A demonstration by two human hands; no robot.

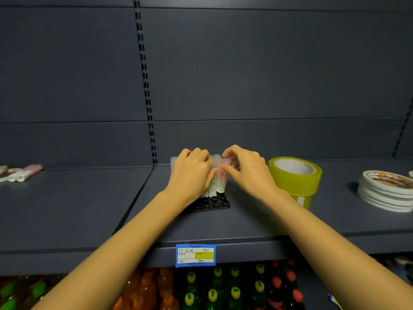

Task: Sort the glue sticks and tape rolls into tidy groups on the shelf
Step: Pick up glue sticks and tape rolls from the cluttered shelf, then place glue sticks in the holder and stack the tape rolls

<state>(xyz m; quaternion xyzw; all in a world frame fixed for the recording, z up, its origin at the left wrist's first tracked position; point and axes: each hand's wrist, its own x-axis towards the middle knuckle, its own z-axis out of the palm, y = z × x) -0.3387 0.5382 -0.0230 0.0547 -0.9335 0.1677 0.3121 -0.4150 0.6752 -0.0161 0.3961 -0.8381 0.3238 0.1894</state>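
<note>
On the shelf (89, 209), loose glue sticks (24, 174) lie at the far left, partly cut off by the frame edge. In the middle, the left hand (192, 173) curls its fingers round a bunch of upright glue sticks (213, 186) in a black tray (214, 203), hiding most of them. The right hand (248, 171) pinches the top of a pink stick (221, 175). A green tape roll (295, 177) stands just beside this hand. The flat rolls (384, 191) stacked far right are cropped.
</note>
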